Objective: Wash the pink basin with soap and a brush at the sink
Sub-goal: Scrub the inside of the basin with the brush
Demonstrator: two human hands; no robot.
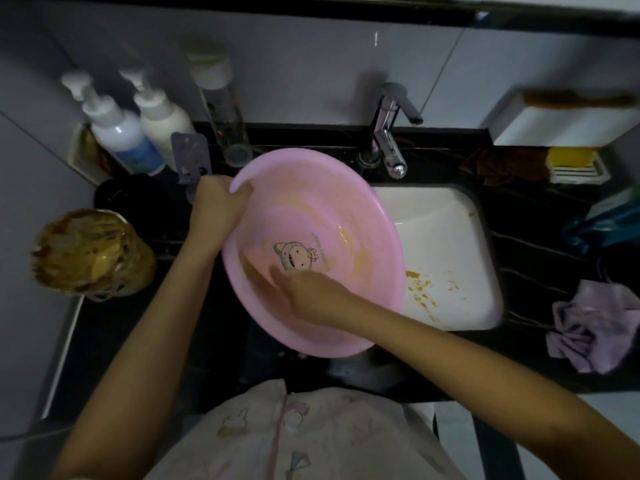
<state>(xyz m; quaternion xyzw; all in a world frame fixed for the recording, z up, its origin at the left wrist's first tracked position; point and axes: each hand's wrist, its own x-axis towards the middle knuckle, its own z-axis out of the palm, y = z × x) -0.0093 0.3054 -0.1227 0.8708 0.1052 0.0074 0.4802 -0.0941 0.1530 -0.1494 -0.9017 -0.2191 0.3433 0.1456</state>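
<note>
A round pink basin (346, 202) with a cartoon figure printed on its bottom sits tilted over the left part of the white sink (446, 237). Orange-brown smears streak its inside. My left hand (216, 206) is shut on the basin's far-left rim. My right hand (304, 292) lies flat inside the basin, fingers spread and blurred, holding nothing; it touches the bottom below the cartoon. A yellow soap bar (571, 157) rests in a white dish at the right. A brown brush (575, 98) lies on a white box at the back right.
A chrome tap (388, 133) stands behind the sink. Two pump bottles (138, 123) and a clear bottle (225, 109) line the back left. A jar of brown stuff (86, 251) sits left. A lilac cloth (595, 323) and a brown cloth (498, 164) lie right. Orange specks dot the sink.
</note>
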